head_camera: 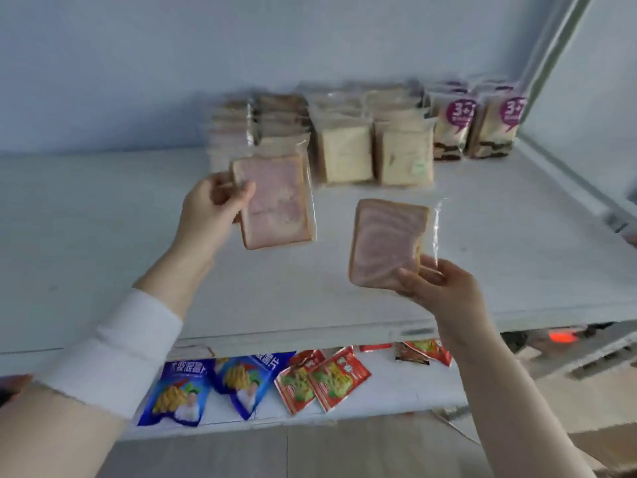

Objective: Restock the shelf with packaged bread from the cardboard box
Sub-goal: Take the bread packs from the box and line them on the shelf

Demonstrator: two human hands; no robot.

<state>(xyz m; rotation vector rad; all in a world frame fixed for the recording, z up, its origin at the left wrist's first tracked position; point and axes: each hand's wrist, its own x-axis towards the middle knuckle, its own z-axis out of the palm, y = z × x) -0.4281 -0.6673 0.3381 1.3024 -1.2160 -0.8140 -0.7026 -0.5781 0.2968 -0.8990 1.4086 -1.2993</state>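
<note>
My left hand grips a clear packet of pink-tinted sliced bread by its left edge, held upright over the white shelf. My right hand holds a second pink bread packet by its lower right corner, lower and nearer the shelf's front. At the back of the shelf stand rows of bread packets: brownish ones, pale ones and purple-labelled ones. The held left packet is just in front of the brownish row.
A lower shelf holds blue snack bags and red snack bags. A grey upright post frames the shelf at right. A corner of a cardboard box shows at bottom right. Wooden floor lies below.
</note>
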